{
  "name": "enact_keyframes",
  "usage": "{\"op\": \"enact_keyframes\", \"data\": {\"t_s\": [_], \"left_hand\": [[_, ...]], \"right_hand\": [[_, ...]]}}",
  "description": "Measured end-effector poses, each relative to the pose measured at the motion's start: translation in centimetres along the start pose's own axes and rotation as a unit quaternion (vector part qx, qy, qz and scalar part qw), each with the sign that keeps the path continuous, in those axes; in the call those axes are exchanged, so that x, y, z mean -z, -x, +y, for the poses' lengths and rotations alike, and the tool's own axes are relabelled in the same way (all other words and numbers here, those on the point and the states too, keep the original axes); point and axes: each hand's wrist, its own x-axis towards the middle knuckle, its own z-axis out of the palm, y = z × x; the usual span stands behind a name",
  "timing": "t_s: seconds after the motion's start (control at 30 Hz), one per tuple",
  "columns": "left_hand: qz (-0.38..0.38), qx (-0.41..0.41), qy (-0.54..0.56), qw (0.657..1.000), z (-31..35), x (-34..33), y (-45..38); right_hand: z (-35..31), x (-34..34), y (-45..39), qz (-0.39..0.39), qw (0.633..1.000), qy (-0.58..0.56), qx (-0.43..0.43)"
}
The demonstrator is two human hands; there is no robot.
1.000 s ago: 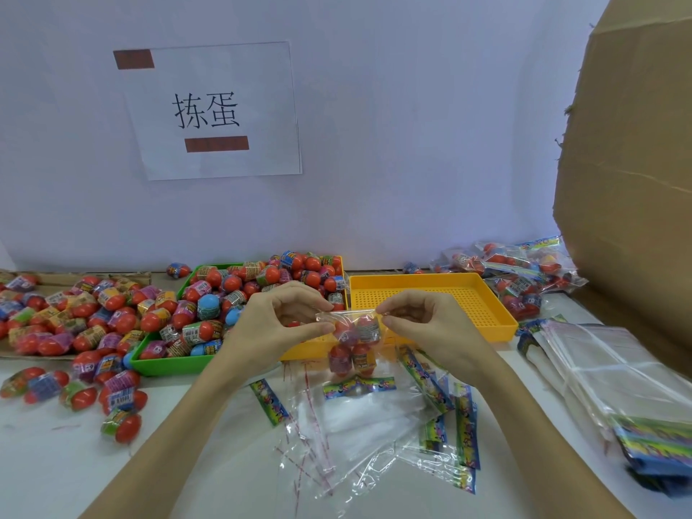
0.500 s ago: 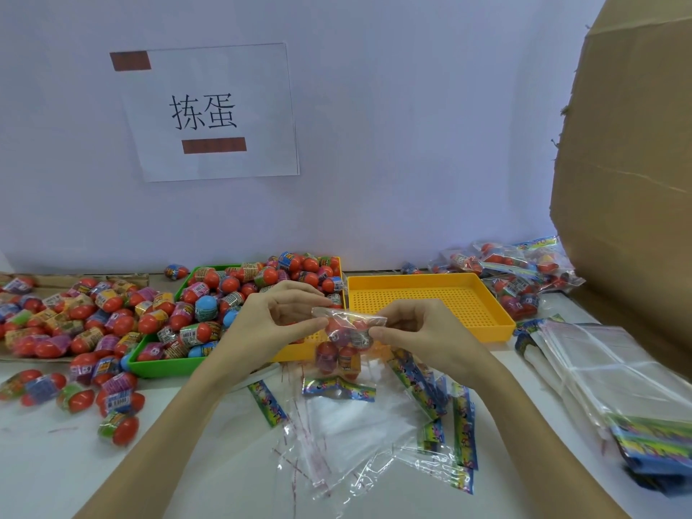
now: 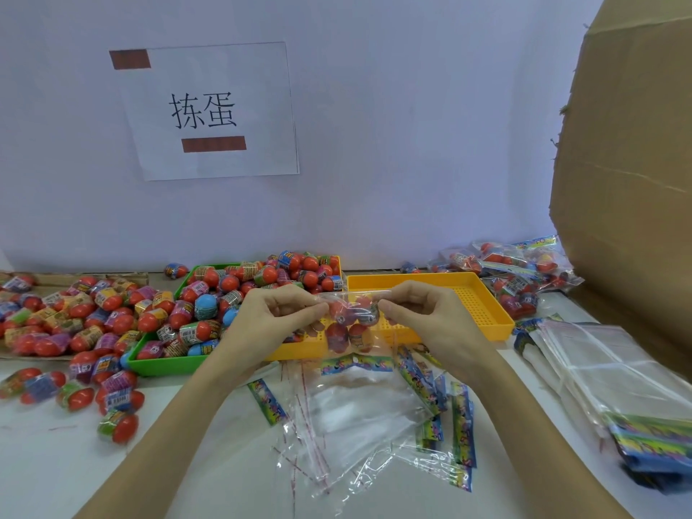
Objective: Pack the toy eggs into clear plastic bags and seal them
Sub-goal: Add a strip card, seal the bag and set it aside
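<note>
Your left hand [image 3: 279,318] and right hand [image 3: 423,316] pinch the top corners of a clear bag [image 3: 350,324], whose flap has gone from upright to folded over: sealing looks nearly finished. Four or so toy eggs [image 3: 339,333] hang just below your fingertips, above the yellow tray [image 3: 486,305].

egg labels [image 3: 339,318] blurred, bag stack [image 3: 651,440] cut off right

Bag: the filled clear bag [image 3: 350,324] now hangs higher, up over the yellow tray's [image 3: 498,312] near rim.
Flap: top folded flat across.
Hands: left hand [image 3: 279,318] and right hand [image 3: 419,312] have lifted, pinching its top corners.
</note>
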Motion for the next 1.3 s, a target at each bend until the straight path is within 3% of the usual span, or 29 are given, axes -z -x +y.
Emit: {"op": "enact_keyframes", "data": {"t_s": [0.1,0.17,0.23,0.33,0.43,0.57,0.67,0.77,0.87,1.0,1.3], "left_hand": [[0.037,-0.034,0.041,0.998,0.3,-0.4,0.0],[0.059,-0.068,0.053,0.994,0.5,-0.3,-0.1],[0.065,-0.11,0.016,0.992,0.7,-0.1,-0.1],[0.022,-0.185,-0.074,0.98,0.7,-0.4,0.2],[-0.041,-0.215,-0.161,0.962,0.4,-1.0,0.5],[-0.057,-0.137,-0.152,0.977,0.0,-1.3,0.4],[0.044,-0.004,0.031,0.999,0.3,-2.1,0.0],[0.083,0.086,0.167,0.979,0.4,-2.2,-0.4],[0.085,0.093,0.183,0.975,0.1,-1.7,-0.4],[0.131,0.117,0.244,0.954,0.2,-1.3,-0.4],[0.145,0.154,0.345,0.914,0.1,-1.9,-0.5]], "right_hand": [[0.0,-0.4,-0.1,0.028,0.999,-0.031,-0.002],[-0.2,-0.3,-0.1,0.056,0.993,-0.092,-0.04],[-0.5,-0.3,-0.1,0.033,0.983,-0.152,-0.101],[-0.9,-0.8,0.0,-0.052,0.966,-0.18,-0.18],[-0.9,-1.5,0.0,-0.06,0.968,-0.176,-0.168],[-0.5,-1.3,0.1,-0.045,0.983,-0.142,-0.106],[-0.5,-1.6,0.3,-0.078,0.987,-0.111,-0.085],[-0.4,-1.9,0.4,-0.137,0.984,-0.089,-0.076],[-0.5,-2.0,0.6,-0.162,0.98,-0.08,-0.087],[-0.5,-2.0,0.5,-0.115,0.983,-0.096,-0.107],[-0.3,-2.4,0.3,-0.045,0.984,-0.123,-0.122]]}}
